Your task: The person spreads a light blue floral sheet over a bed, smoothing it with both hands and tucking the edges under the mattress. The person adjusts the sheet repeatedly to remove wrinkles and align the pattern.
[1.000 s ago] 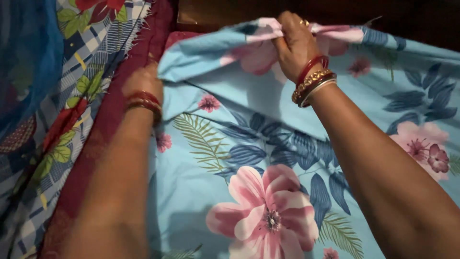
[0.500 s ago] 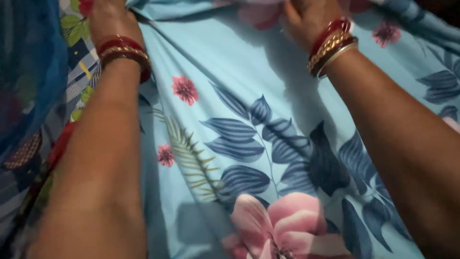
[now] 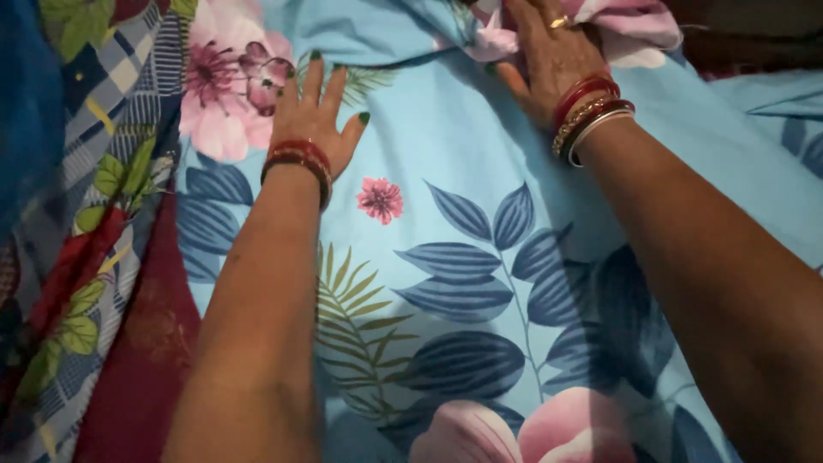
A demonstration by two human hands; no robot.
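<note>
Left fingers: spread wide and flat, nails painted green, palm of the left hand point(image 3: 313, 120) pressed down on the light blue floral sheet point(image 3: 463, 257); nothing pinched.
Right fingers: those that show lie close together, flat on the cloth; tips run under a bunched pink-and-white fold point(image 3: 630, 26), so whether they pinch it cannot be told. Right hand point(image 3: 549, 56) wears a ring.
Wrists: red and gold bangles point(image 3: 591, 116) on the right, red bangles point(image 3: 298, 159) on the left.
Sheet position: spread beneath both forearms, filling the middle and right of the view; far edge gathered at the top by the right hand; creases fan out below that hand.
Technique note (judgement): flattening goes best with the left palm anchoring the cloth while the right draws the bunched edge taut and away, stroking outward along the creases rather than across them. Risk: pulling against an unanchored side would drag the sheet sideways.
Surface: appears to be a bed; a checked cloth with green leaves and red flowers point(image 3: 111, 171) lies at the left, a dark red cloth point(image 3: 137, 343) just beside the sheet's left edge.
Room: dim; blue fabric point(image 3: 34, 103) at far left, dark background at top right.
</note>
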